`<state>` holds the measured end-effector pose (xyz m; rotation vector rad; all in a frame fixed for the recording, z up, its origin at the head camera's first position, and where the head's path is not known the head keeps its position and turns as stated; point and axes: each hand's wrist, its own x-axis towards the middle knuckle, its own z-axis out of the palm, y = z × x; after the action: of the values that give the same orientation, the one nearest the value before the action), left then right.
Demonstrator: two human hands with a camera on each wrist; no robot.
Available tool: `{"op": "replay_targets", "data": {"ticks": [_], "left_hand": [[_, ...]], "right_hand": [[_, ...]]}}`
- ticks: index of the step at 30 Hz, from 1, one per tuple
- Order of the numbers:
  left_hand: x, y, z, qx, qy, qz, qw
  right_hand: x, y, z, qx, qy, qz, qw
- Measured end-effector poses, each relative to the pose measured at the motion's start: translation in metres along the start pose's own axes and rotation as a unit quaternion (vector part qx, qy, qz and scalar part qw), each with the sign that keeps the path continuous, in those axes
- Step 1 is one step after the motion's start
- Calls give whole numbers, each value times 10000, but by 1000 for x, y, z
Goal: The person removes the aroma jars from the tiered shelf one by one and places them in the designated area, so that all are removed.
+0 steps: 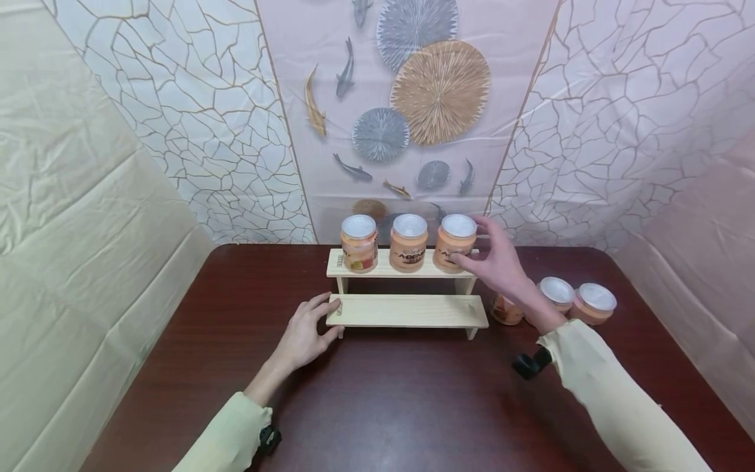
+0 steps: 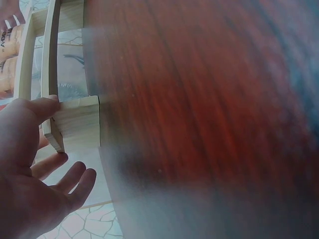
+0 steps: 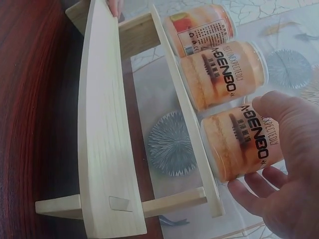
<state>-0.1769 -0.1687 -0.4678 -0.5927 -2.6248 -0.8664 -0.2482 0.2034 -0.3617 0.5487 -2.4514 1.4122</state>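
A two-step pale wooden shelf [image 1: 407,311] stands on the table, with three orange-labelled jars under white lids in a row on its upper step. My right hand [image 1: 500,262] holds the rightmost jar [image 1: 446,244], thumb on its front and fingers round its far right side. That jar [image 3: 227,144] sits on the upper board in the right wrist view. To its left are the middle jar [image 1: 407,252] and the left jar [image 1: 360,249], whose fruit picture faces forward. My left hand [image 1: 303,334] grips the left end of the lower step, its thumb [image 2: 47,105] along the front edge.
Several more jars stand on the table right of the shelf, partly behind my right forearm; two white lids show, one on the far-right jar [image 1: 593,305]. A dark red-brown table [image 1: 377,400] lies under everything. Patterned cloth [image 1: 377,190] hangs behind it.
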Motion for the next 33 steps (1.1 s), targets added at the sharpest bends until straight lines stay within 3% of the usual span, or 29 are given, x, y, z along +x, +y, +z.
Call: {"op": "replay_targets", "data": {"ticks": [33], "left_hand": [[0,2,-2,-56,-53,-106,9999]], "right_hand": [[4,-1,5,-523,331,390,9973]]}}
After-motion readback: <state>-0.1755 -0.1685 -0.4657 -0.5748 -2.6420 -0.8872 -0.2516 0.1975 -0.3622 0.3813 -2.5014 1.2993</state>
